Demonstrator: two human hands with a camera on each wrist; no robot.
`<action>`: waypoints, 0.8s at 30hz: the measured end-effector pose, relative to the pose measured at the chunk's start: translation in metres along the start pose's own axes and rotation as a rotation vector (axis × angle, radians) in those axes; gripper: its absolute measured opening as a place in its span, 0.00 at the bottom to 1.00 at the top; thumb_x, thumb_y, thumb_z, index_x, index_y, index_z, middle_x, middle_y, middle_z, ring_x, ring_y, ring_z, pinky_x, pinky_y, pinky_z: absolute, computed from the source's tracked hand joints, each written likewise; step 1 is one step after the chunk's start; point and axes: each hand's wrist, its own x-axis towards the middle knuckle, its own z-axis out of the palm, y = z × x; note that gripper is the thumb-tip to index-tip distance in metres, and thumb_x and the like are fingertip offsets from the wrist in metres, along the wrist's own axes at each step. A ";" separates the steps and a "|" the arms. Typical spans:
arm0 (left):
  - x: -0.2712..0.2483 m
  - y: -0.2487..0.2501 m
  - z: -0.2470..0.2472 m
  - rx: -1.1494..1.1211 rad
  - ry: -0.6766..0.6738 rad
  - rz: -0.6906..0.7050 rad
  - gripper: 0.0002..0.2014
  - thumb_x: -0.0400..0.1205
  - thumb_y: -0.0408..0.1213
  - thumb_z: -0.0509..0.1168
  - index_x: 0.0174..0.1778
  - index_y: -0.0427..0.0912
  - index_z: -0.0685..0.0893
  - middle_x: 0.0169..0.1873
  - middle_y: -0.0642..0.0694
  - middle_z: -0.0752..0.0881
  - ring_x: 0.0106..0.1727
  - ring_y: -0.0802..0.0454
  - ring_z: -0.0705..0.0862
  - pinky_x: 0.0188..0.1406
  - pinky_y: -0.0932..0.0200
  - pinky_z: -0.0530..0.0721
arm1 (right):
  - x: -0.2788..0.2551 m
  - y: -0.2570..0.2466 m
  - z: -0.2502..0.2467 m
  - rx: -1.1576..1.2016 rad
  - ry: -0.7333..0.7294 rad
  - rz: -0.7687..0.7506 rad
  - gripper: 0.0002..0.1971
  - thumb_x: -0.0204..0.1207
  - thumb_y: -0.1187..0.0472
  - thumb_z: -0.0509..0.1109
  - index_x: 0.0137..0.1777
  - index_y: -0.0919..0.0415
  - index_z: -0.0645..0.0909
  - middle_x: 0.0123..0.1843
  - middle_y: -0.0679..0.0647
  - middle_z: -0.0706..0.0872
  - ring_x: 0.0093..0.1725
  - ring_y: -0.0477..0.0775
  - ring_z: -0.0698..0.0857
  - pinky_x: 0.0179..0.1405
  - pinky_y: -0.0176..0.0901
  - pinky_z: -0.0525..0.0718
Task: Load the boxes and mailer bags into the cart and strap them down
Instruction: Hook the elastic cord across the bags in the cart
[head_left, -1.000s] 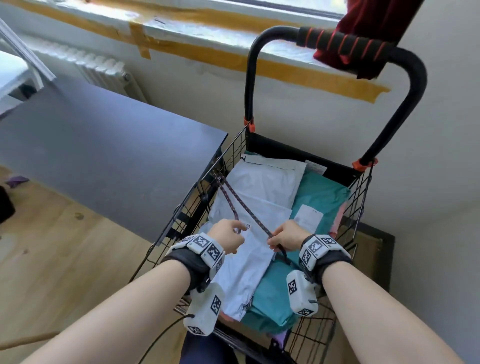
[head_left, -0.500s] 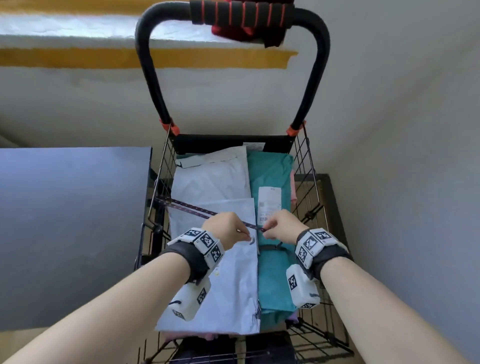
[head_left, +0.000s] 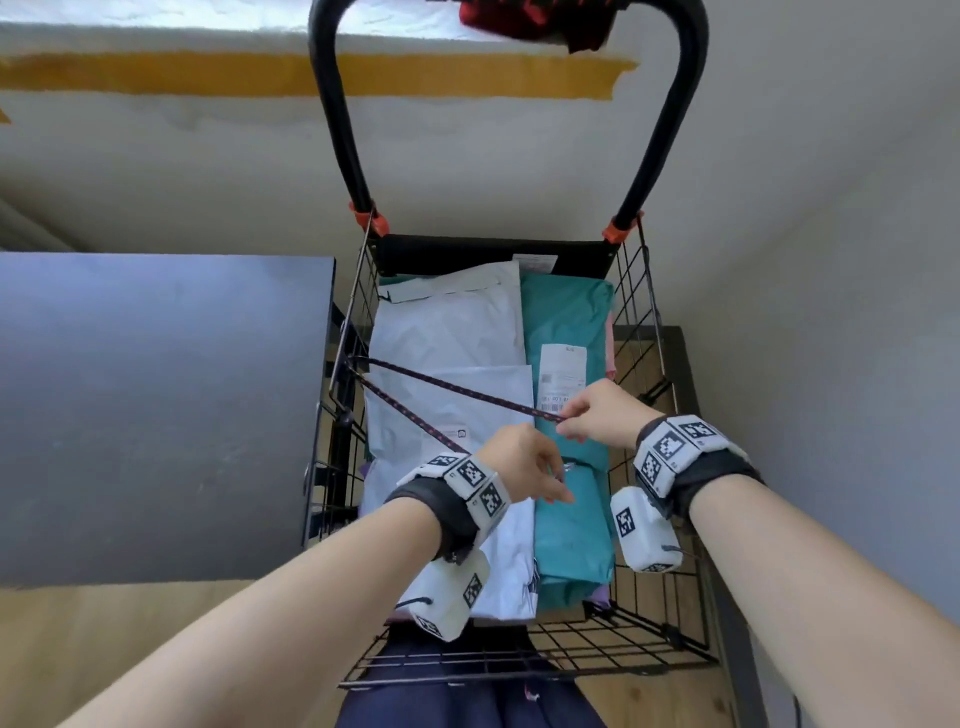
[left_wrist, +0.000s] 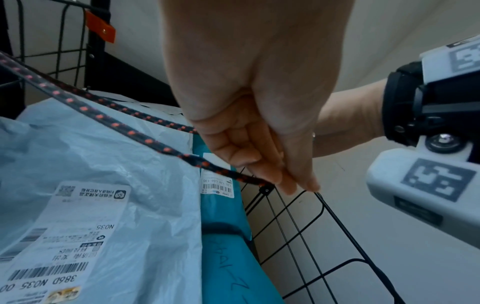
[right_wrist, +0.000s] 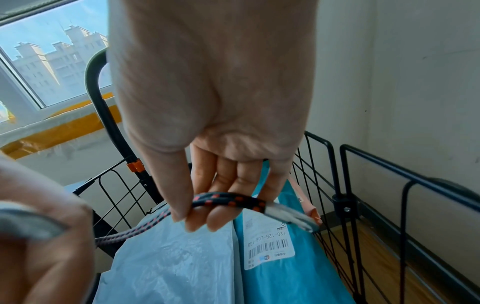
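Wire cart w/ black handle stands against the wall, dark tabletop just left of it. Inside: white mailer bags on left side, teal mailer bag on right w/ a barcode label; something pink shows at the far right edge, can't tell what. No boxes identifiable. Black bungee cord w/ orange flecks is looped at the cart's left wall and runs as two strands across the white bags toward the near right. Right hand holds the far strand's end; wrist view shows its fingers and thumb pinching the cord just before a grey metal hook, over the teal bag. Left hand sits nearer, holding the near strand; fingers pressed together and curled on the cord end by the cart's right wire wall. A bit of metal shows at that hand in head view. Hands near each other, not touching. Wood floor below.
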 end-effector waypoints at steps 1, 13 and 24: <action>-0.001 0.001 0.001 0.014 0.015 -0.008 0.10 0.71 0.38 0.77 0.42 0.37 0.87 0.33 0.43 0.90 0.21 0.69 0.78 0.31 0.71 0.82 | -0.002 0.003 -0.002 -0.002 0.004 -0.002 0.04 0.71 0.65 0.74 0.44 0.65 0.88 0.40 0.62 0.90 0.37 0.50 0.83 0.45 0.41 0.82; 0.022 0.015 -0.007 0.312 0.131 -0.008 0.07 0.73 0.43 0.75 0.41 0.45 0.89 0.64 0.51 0.77 0.59 0.50 0.80 0.56 0.57 0.79 | -0.022 0.044 -0.020 -0.114 0.056 -0.030 0.14 0.73 0.67 0.73 0.59 0.62 0.87 0.58 0.57 0.88 0.58 0.54 0.85 0.57 0.38 0.80; 0.061 0.004 -0.019 0.199 0.061 0.016 0.09 0.72 0.41 0.76 0.41 0.38 0.89 0.30 0.55 0.81 0.33 0.61 0.76 0.31 0.72 0.73 | -0.017 0.050 -0.019 -0.218 0.269 -0.080 0.09 0.74 0.62 0.75 0.53 0.60 0.88 0.60 0.55 0.78 0.60 0.53 0.78 0.62 0.47 0.80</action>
